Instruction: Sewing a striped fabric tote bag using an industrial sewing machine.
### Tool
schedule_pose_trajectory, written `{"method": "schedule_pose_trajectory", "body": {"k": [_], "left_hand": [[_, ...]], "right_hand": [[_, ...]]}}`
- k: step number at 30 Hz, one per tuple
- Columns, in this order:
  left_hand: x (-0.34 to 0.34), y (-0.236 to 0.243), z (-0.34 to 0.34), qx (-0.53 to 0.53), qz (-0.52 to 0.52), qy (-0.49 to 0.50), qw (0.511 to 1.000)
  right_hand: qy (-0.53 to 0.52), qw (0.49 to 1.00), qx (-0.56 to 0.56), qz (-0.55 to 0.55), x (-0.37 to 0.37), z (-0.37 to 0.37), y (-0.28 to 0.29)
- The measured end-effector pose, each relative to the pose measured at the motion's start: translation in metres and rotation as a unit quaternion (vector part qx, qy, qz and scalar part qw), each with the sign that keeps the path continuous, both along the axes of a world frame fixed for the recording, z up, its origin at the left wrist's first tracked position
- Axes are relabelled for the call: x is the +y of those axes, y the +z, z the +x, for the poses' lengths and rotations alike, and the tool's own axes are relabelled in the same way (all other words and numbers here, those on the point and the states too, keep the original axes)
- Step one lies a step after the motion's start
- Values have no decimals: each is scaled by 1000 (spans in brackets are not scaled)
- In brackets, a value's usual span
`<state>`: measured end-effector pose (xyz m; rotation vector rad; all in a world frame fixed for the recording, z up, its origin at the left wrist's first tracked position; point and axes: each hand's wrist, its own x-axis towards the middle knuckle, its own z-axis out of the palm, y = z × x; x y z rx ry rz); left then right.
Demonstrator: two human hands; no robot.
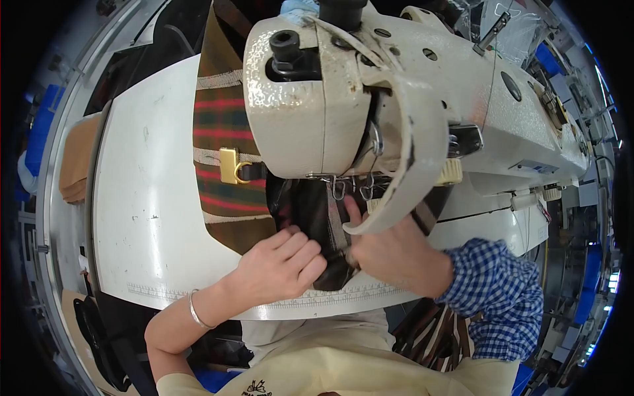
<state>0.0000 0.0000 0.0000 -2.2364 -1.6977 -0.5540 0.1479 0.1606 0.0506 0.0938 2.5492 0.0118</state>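
A white industrial sewing machine (284, 119) stands over plaid fabric (228, 115) with pale bands and a gold clasp (231, 165). Dark glossy fabric (317, 251) with a grey strip (337, 224) lies below the presser foot. My left hand (282, 261) has curled fingers gripping that dark fabric's left side. My right hand (396, 254) grips its right side, index finger reaching up toward the foot, partly hidden by the machine's curved guard (429, 158). The needle tip is too small to make out.
The white table (139, 198) has a printed scale along its front edge. Brown folded pieces (79, 158) and blue bins (43, 119) sit at the left. Clear plastic wrap (515, 30) lies behind the machine. Striped material (432, 333) shows below the table.
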Motion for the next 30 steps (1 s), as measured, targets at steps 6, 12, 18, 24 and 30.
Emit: {"method": "schedule_pose_trajectory", "body": {"k": [6, 12, 18, 24, 30], "left_hand": [[-13, 6, 2, -18, -13, -14, 1000], [-8, 8, -2, 16, 128, -24, 991], [-11, 8, 0, 42, 143, -13, 989], [-26, 23, 0, 55, 68, 21, 996], [-18, 28, -1, 46, 97, -4, 994]], "right_hand": [[200, 848, 491, 17, -11, 14, -25], [200, 823, 527, -63, -4, 12, -24], [237, 785, 573, -12, -12, 6, -61], [146, 790, 586, -104, -18, 7, -35], [135, 776, 609, -91, -29, 14, -40]]}}
